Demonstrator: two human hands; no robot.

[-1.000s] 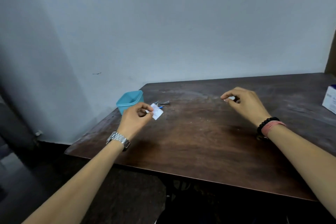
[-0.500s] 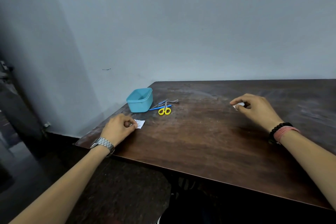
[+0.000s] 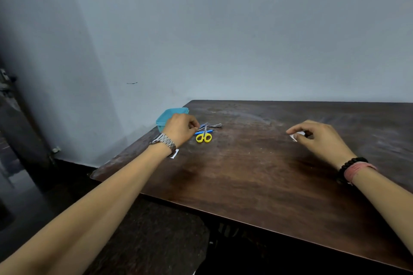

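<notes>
Since half a second ago, our left hand [image 3: 181, 128] has let go of the paper slip [image 3: 175, 153], which now lies on the table [image 3: 257, 181] half hidden under our wristwatch [image 3: 164, 141]. The hand has gone forward to the small tools just beside the teal container [image 3: 171, 115]. Its fingers [image 3: 194, 124] are curled, with the tips at the far end of the yellow-handled scissors [image 3: 203, 136] and the blue-handled tool [image 3: 201, 132]. We cannot tell whether they have closed on either. A small metal tool [image 3: 215, 125] lies just beyond, untouched.

Our right hand [image 3: 321, 138] has hardly shifted. It sits low over the table, well apart from the tools, with thumb and forefinger pinched on a white paper scrap [image 3: 298, 135].

We judge the step in hand to be fetching a tool, most likely the scissors, to work on the scrap. Our fingertips are at the blade end and the yellow loops point back toward us. The next move therefore calls for drawing back a little to grip the loops, lifting the scissors clear of the blue-handled tool crossing them, and carrying them over to the scrap.
</notes>
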